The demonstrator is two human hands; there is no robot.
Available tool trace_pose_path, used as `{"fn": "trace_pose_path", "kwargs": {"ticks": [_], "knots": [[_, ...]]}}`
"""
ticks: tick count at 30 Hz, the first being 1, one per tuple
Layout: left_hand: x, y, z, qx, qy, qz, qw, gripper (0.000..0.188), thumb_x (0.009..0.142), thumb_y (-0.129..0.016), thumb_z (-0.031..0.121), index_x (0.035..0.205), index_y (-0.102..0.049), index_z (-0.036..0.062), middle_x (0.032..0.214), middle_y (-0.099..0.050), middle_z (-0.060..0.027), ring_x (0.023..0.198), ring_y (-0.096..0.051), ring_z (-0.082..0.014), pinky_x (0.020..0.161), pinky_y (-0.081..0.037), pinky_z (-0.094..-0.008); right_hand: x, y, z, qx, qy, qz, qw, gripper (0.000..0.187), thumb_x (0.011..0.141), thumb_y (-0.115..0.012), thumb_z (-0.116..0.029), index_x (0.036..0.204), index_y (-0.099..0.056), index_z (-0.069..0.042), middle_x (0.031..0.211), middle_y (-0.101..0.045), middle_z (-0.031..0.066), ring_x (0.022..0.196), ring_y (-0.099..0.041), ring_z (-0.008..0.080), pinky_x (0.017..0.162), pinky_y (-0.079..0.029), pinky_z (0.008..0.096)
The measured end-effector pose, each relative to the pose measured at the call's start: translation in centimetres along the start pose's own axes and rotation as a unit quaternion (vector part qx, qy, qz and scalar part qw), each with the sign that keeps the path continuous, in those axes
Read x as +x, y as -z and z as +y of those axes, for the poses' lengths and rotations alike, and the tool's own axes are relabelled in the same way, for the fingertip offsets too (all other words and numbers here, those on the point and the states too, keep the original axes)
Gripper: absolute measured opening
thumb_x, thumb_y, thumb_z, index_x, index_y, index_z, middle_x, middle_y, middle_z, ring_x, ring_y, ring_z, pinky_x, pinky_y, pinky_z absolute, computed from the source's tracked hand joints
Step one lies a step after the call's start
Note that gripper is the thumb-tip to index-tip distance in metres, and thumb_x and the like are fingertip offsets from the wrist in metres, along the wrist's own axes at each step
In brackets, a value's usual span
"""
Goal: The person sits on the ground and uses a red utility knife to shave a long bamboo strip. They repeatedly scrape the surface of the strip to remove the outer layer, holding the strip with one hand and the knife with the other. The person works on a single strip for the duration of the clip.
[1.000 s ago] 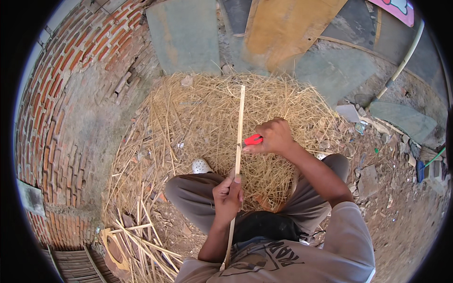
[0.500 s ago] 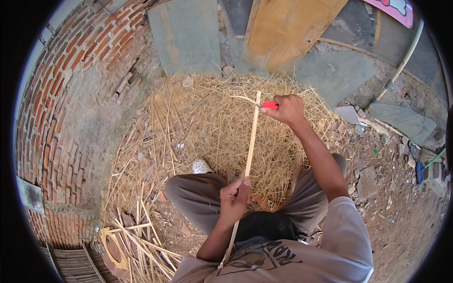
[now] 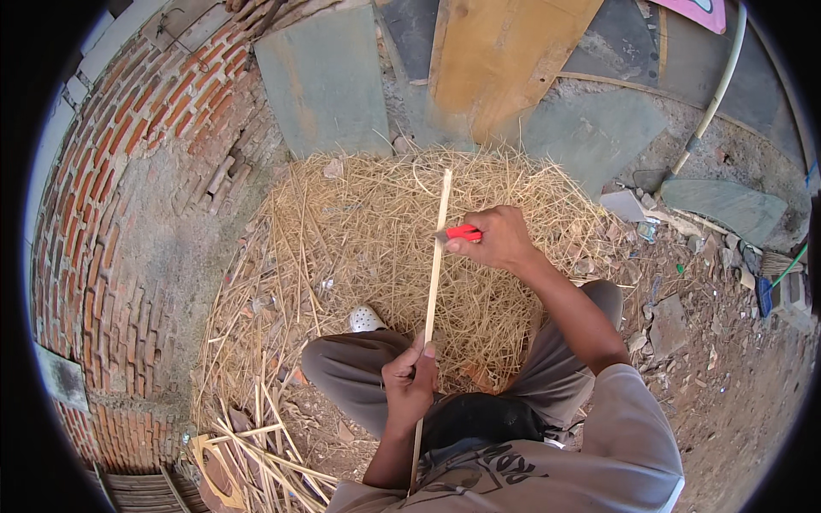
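My left hand (image 3: 410,382) is closed around the lower part of a long, pale bamboo strip (image 3: 435,278), which slants up and away from my lap. In my right hand (image 3: 494,238) is a red-handled utility knife (image 3: 463,232), gripped with the fingers wrapped round it. Its short blade meets the strip some way below the far tip. A dark cloth or pad (image 3: 483,417) lies in my lap, and the strip's near end runs down beside it against my shirt.
A heap of shavings (image 3: 385,231) spreads over the ground before me. Several cut strips (image 3: 265,453) lie at my left by a brick wall (image 3: 111,256). Boards (image 3: 505,60) lean at the back. A pole-handled tool (image 3: 697,137) and rubble stand to the right.
My right hand with the knife has come nearer, down along the strip. The curled shaving at the blade no longer shows there. My left hand has shifted slightly left and nearer.
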State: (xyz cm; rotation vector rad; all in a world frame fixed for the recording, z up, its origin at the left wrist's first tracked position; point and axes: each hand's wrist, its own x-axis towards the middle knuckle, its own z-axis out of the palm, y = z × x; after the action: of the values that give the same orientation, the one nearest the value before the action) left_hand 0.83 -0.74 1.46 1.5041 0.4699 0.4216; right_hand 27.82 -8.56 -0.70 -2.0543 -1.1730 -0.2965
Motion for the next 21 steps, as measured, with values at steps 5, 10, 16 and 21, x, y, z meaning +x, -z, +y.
{"fn": "trace_pose_path", "kwargs": {"ticks": [5, 10, 16, 21], "knots": [[-0.1, -1.3, 0.4, 0.117, -0.046, 0.007, 0.992, 0.024, 0.096, -0.057, 0.004, 0.117, -0.064, -0.0042, 0.058, -0.045, 0.0065, 0.054, -0.039, 0.0006, 0.048, -0.032, -0.0184, -0.1, 1.0, 0.7, -0.037, -0.06, 0.023, 0.997, 0.066, 0.076, -0.06, -0.073, 0.064, -0.068, -0.008, 0.048, -0.054, 0.0103, 0.047, -0.059, 0.0312, 0.048, -0.046, 0.0407], [-0.4, -1.4, -0.4, 0.251, -0.135, -0.008, 0.959, 0.023, 0.093, -0.059, 0.003, 0.112, -0.064, -0.0091, 0.054, -0.046, -0.0058, 0.056, -0.043, -0.0017, 0.051, -0.039, -0.0213, 0.2, 1.7, 1.5, -0.068, -0.089, 0.004, 0.994, 0.073, 0.072, -0.057, -0.08, 0.057, -0.065, -0.009, 0.044, -0.052, 0.0086, 0.045, -0.058, 0.0279, 0.046, -0.046, 0.0401], [0.4, -2.6, 0.7, 0.291, -0.133, -0.015, 0.947, 0.024, 0.092, -0.059, 0.001, 0.113, -0.063, -0.0085, 0.061, -0.053, -0.0198, 0.057, -0.049, -0.0059, 0.055, -0.045, -0.0256, 1.4, 1.3, 5.6, -0.134, -0.046, 0.095, 0.985, 0.07, 0.067, -0.061, -0.081, 0.054, -0.061, -0.012, 0.042, -0.049, 0.0064, 0.041, -0.054, 0.0269, 0.045, -0.044, 0.0375], [2.6, -2.0, 0.3, 0.319, -0.152, -0.047, 0.934, 0.019, 0.092, -0.058, 0.003, 0.107, -0.065, -0.0073, 0.065, -0.057, -0.0213, 0.059, -0.053, -0.0061, 0.056, -0.047, -0.0267, 2.6, -0.3, 8.3, -0.157, -0.009, 0.139, 0.978, 0.074, 0.066, -0.056, -0.085, 0.053, -0.062, -0.012, 0.041, -0.05, 0.0051, 0.038, -0.054, 0.0229, 0.042, -0.044, 0.0365]]}}
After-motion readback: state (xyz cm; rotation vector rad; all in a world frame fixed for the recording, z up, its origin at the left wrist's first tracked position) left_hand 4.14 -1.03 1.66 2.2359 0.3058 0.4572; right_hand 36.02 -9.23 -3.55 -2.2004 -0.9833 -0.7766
